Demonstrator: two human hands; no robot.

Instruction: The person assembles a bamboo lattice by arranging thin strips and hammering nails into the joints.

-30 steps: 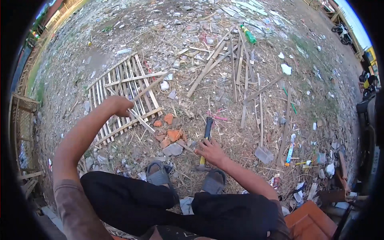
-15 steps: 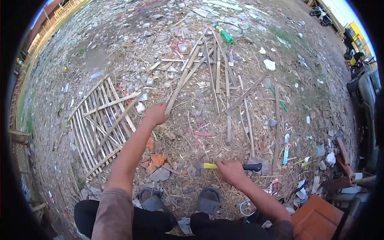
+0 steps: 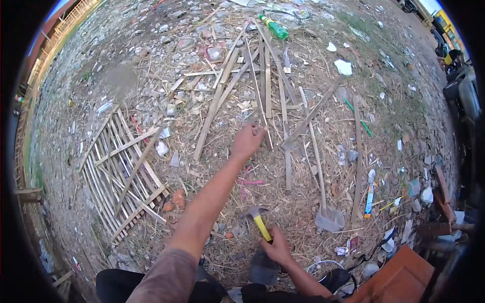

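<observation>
The left hand [image 3: 247, 142] is stretched far out over the litter, its fingers curled together on the near end of a thin bamboo strip [image 3: 256, 91] that runs away from it into the loose pile of slats [image 3: 268, 81]. Whether the strip is gripped tight or only pinched I cannot tell from here. The right hand [image 3: 277, 247] sits close in, near the person's knees, clamped around the yellow handle of a hammer [image 3: 257, 219]; the dark head points left and far, resting low over the straw.

Out to the left lies a lattice panel of bamboo strips [image 3: 124, 171] flat on the ground, with a few orange brick pieces [image 3: 174, 199] at its near right corner. A pink scrap [image 3: 251, 182] lies between the two hands. To the right of the hammer, a long slat [image 3: 316, 151] ends beside a flat grey piece of debris [image 3: 329, 219] (hard to say what it is). At the far end of the pile rests a green bottle [image 3: 274, 29]. A rust-coloured board [image 3: 396, 280] sits at the near right.
</observation>
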